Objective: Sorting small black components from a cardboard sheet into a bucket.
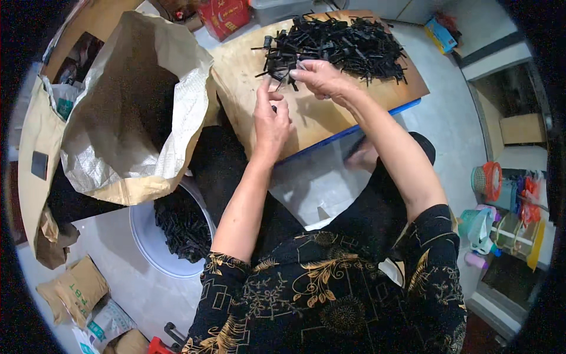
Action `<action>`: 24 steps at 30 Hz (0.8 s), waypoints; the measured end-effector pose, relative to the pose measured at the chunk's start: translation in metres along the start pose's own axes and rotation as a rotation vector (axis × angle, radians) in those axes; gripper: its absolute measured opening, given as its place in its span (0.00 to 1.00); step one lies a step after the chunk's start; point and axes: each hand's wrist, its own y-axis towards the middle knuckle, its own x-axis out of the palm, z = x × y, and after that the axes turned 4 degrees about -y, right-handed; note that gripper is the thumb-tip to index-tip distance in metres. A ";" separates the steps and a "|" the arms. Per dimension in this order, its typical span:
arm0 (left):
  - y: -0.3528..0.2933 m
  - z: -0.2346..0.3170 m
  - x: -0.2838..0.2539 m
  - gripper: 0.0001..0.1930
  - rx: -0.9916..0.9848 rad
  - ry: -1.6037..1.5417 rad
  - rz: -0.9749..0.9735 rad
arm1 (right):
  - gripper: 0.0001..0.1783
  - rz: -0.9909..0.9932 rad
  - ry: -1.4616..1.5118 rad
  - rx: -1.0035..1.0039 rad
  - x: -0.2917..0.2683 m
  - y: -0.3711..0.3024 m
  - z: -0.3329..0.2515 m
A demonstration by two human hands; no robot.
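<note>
A heap of small, thin black plastic-looking pieces (336,47) covers the far part of a wooden board (242,71). At the heap's near left edge, my right hand (321,78) is closed, thumb and forefinger pinched at a small piece I can only partly see. My left hand (273,121) is just left of it, above the board, fingers curled with the forefinger reaching up. A small dark piece shows between its fingers. The two hands are apart, fingertips close together.
A large open paper sack (132,100) stands to the left. Below it on the floor, a white bucket (138,236) holds more black pieces. Brown packages (76,289) lie at lower left. At right are shelves and a red basket (492,180). A red bag (224,16) sits behind the board.
</note>
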 end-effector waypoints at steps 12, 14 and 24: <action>-0.024 0.010 0.008 0.27 0.081 0.232 -0.503 | 0.15 -0.133 -0.429 -0.180 -0.010 -0.061 0.046; -0.027 0.007 0.013 0.23 -0.033 0.158 -0.528 | 0.14 -0.150 -0.438 -0.144 -0.011 -0.064 0.057; -0.025 -0.004 0.023 0.17 -0.191 -0.073 -0.300 | 0.14 -0.078 0.344 0.108 0.010 -0.087 0.053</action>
